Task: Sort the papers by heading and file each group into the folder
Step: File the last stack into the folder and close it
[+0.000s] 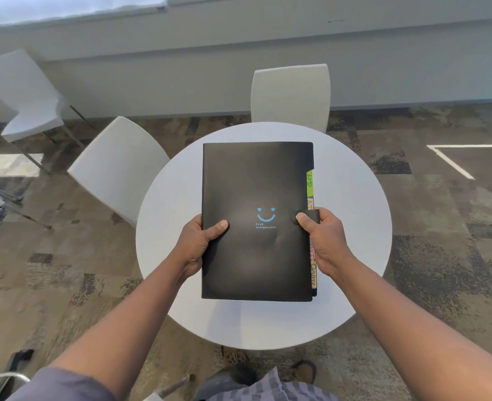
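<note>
A closed black folder (pixel 256 180) with a small blue smiley on its cover is held flat over the round white table (pixel 352 204). Coloured, hand-lettered index tabs (pixel 310 185) stick out along its right edge. My left hand (pixel 200 244) grips the folder's left edge, thumb on the cover. My right hand (pixel 324 241) grips the right edge, its thumb pressing the round snap of the closure strap. No loose papers are in sight.
Two white chairs stand at the table, one at the left (pixel 117 166) and one behind (pixel 291 94). A third white chair (pixel 22 96) is at far left. Patterned carpet surrounds the table, with white tape lines (pixel 450 160) at right.
</note>
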Tool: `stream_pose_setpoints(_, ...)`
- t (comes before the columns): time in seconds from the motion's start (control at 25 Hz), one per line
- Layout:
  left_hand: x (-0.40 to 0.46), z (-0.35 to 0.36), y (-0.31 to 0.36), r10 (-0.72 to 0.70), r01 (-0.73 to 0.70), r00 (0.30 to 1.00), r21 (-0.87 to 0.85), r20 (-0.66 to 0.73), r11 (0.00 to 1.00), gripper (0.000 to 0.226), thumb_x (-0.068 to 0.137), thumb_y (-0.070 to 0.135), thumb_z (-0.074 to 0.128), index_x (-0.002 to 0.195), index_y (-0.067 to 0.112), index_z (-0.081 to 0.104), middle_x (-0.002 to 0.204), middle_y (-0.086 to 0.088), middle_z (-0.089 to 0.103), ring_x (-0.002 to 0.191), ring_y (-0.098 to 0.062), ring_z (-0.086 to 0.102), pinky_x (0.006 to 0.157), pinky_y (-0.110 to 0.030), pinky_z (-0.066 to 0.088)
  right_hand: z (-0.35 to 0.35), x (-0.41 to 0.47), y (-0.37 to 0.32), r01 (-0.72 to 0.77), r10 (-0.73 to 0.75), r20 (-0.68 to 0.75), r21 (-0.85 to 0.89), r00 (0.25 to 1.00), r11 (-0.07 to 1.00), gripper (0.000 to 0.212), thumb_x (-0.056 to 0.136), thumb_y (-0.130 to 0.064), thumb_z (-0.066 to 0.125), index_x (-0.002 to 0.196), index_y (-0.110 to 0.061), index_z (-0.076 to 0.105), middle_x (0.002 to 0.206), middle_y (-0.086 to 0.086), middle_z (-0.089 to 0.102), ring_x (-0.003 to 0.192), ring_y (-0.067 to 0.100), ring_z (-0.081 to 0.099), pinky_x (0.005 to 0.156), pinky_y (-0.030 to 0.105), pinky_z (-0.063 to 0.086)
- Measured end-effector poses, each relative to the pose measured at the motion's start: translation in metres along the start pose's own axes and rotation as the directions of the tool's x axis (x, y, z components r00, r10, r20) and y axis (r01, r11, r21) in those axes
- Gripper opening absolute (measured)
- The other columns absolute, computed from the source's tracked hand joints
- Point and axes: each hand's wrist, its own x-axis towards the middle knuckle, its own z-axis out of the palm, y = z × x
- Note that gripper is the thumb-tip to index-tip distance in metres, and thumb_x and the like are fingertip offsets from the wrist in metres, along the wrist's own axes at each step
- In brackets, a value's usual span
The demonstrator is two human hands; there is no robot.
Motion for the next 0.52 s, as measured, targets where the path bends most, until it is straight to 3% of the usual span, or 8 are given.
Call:
stream_pose_setpoints(0.28, 0.013, -0.019, -0.004, -0.017, 0.019, 0.999, 0.055, -0.041, 0.998, 0.033, 0.097, 0.002, 0.064, 0.125, 0.019, 0.059, 0.111, -0.010, 0.078, 0.086, -0.025, 0.075, 0.071, -0.036, 0.061, 0.017, 0.011, 0.023, -0.045, 0.043, 0.054, 0.048, 0.998, 0.998, 0.028, 0.093, -0.002, 0.070, 0.116, -0.017, 0.065, 0.102, 0.005, 0.077, 0.083, 0.017, 0.074, 0.076, 0.037, 0.062)
stream_pose_setpoints(0.44, 0.031, -0.036, -0.011, -0.128, 0.134, 0.991, 0.207, -0.041, 0.969, 0.046, 0.097, -0.007, 0.050, 0.119, 0.031, 0.063, 0.101, -0.001, 0.079, 0.082, -0.019, 0.072, 0.077, -0.035, 0.056, 0.021, 0.024, 0.045, -0.106, 0.110, 0.039, -0.100, 0.993, 0.989, 0.032, 0.092, -0.002, 0.069, 0.119, -0.018, 0.067, 0.111, 0.009, 0.075, 0.091, 0.022, 0.073, 0.078, 0.036, 0.061)
stream_pose_setpoints(0.52, 0.044, -0.047, -0.019, -0.223, 0.223, 0.974, 0.273, -0.032, 0.936, 0.051, 0.093, -0.008, 0.048, 0.125, 0.029, 0.063, 0.109, -0.006, 0.077, 0.087, -0.020, 0.070, 0.082, -0.038, 0.055, 0.023, 0.031, 0.058, -0.162, 0.170, 0.029, -0.192, 0.985, 0.968, 0.040, 0.091, -0.005, 0.069, 0.127, -0.022, 0.064, 0.113, 0.009, 0.073, 0.098, 0.026, 0.073, 0.084, 0.039, 0.062)
